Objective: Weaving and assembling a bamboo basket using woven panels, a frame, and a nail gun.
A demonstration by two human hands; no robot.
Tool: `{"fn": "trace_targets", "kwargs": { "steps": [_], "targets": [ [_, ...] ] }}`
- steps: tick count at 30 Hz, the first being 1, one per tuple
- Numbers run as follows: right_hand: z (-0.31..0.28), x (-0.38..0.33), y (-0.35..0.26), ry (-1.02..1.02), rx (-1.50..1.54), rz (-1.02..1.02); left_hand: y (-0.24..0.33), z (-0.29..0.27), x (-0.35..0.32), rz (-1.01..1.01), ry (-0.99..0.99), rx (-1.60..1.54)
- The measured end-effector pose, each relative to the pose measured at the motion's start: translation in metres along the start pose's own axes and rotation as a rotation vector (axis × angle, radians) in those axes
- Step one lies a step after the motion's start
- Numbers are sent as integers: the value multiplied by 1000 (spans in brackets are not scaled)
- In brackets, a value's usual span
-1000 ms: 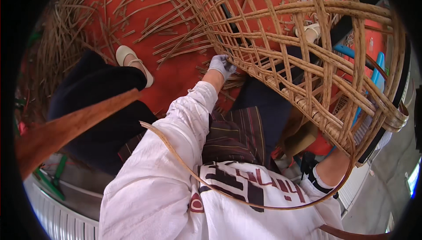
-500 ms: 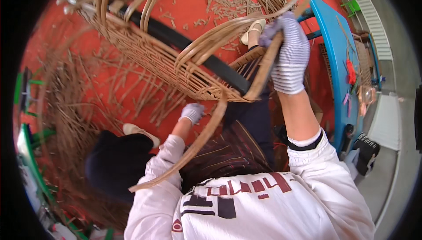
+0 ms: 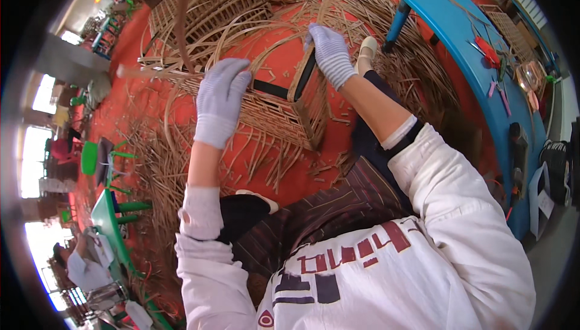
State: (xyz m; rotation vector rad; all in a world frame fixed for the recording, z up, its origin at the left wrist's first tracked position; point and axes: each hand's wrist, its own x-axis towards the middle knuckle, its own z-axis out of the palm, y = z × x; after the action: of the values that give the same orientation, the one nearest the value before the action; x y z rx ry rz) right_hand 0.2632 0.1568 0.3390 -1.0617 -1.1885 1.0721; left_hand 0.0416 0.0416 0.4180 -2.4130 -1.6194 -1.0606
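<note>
A rattan basket (image 3: pixel 272 121) with a black band (image 3: pixel 270 89) along its rim stands tilted before me, long loose strips arching from it. Both my hands wear pale striped gloves. My right hand (image 3: pixel 332 57) closes on the rim at the near right corner, where brown strip wraps the edge. From beside its fingers a pale strip (image 3: pixel 328 0) rises. My left hand (image 3: pixel 220 100) is over the basket's left side, fingers stretched out and somewhat apart; whether they touch the weave is hidden. A blurred brown strip (image 3: pixel 183 22) hangs above that hand.
Red floor is littered with cut strips, with a large strip heap (image 3: pixel 160 167) at left. Stacked woven baskets (image 3: pixel 211 3) stand beyond. At right is a blue table (image 3: pixel 444 16) with red-handled tools (image 3: pixel 487 52). A green table (image 3: pixel 109 221) and another person (image 3: pixel 87 269) are at left.
The basket has swung lower and farther from me, now seen more from its corner. My left hand has come up from low beside it to its left side. My right hand has moved left with the rim.
</note>
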Motion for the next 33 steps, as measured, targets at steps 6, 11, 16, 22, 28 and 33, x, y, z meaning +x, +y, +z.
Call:
{"fn": "trace_targets", "kwargs": {
  "steps": [6,11,16,22,28,33],
  "targets": [
    [-5,-17,-19,-20,-39,49,10,15,16,40,-410,458],
    [-19,-30,-30,-6,-5,83,59,16,5,26,-436,480],
    [-47,-47,-79,-74,61,-109,115,-7,2,41,-350,304],
    [-93,-80,-41,-237,119,-15,162,19,-33,-43,-486,195],
    [-100,-113,-49,-282,134,-32,162,19,-61,-203,-395,-9],
    [-106,-96,-49,-305,-26,-19,146,3,-34,-367,-291,132]
  ]
}}
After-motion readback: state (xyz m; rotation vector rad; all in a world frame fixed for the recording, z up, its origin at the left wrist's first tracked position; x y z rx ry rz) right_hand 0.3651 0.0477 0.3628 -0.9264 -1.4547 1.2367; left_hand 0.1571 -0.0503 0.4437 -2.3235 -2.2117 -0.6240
